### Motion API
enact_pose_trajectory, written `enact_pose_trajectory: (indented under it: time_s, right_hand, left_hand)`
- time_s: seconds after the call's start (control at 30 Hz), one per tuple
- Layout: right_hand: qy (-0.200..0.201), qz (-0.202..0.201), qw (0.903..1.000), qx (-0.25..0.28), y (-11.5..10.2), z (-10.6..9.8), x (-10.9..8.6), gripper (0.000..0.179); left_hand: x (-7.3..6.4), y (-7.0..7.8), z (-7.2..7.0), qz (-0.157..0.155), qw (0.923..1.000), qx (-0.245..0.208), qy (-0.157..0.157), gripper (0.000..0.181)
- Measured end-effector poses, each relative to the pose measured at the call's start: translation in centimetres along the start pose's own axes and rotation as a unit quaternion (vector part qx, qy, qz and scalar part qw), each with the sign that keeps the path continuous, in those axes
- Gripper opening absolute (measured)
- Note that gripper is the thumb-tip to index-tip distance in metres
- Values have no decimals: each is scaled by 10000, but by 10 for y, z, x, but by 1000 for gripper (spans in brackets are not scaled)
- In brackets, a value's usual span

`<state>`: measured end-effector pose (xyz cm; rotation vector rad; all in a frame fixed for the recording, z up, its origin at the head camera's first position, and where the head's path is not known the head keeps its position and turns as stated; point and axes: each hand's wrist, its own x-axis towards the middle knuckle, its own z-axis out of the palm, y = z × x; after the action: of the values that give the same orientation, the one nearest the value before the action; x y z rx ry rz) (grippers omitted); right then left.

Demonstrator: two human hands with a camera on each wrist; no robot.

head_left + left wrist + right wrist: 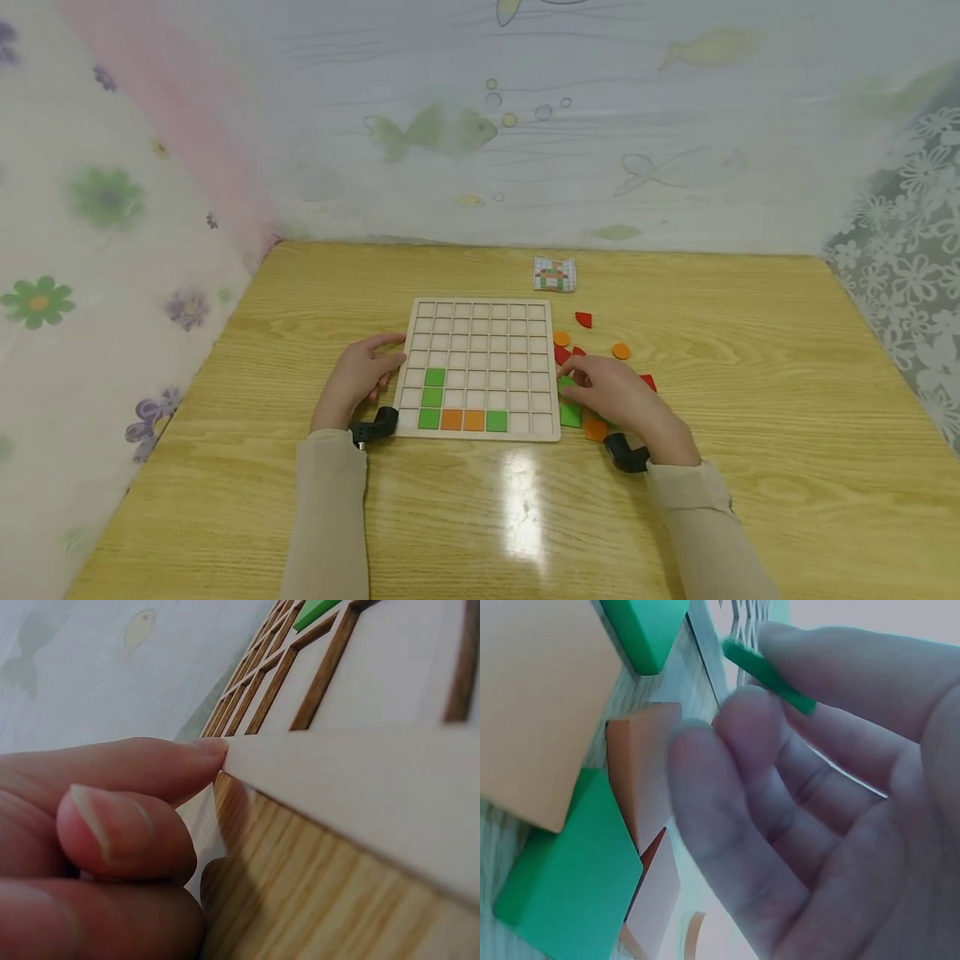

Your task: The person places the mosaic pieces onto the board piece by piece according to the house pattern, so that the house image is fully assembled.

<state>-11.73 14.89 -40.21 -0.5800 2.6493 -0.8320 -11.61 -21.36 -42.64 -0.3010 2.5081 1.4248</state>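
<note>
A wooden grid board (480, 340) lies on the table, with green tiles (434, 397) and orange tiles (462, 419) in some lower-left and bottom cells. At its left edge is my left hand (358, 373); in the left wrist view a fingertip (210, 748) touches the board's pale rim (352, 780), the fingers loosely bent. My right hand (618, 393) is over the loose pieces beside the board's right edge. Between its thumb and finger it pinches a thin green tile (769, 675), seen edge-on in the right wrist view.
Around my right hand lie a loose green tile (571, 416), an orange tile (596, 430), red quarter-round pieces (583, 319) and orange discs (621, 351). A small pattern card (554, 275) lies behind the board. A painted wall (480, 200) borders the table's far edge.
</note>
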Motion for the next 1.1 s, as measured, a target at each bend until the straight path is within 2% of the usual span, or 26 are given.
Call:
enact_pose_trajectory:
  time_s: [0.23, 0.53, 0.8, 1.1]
  right_hand:
    - [261, -55, 9996, 101, -7, 4, 3, 21]
    - [204, -255, 9982, 508, -16, 17, 6, 21]
    - [91, -166, 9976, 660, -23, 25, 8, 22]
    - [206, -55, 9968, 773, -27, 30, 11, 16]
  left_hand:
    - [1, -2, 0, -32, 10000, 22, 12, 37]
    - [0, -1, 0, -8, 10000, 68, -15, 38]
    - [1, 0, 1, 57, 10000, 74, -23, 38]
    - [2, -1, -1, 76, 9998, 168, -46, 39]
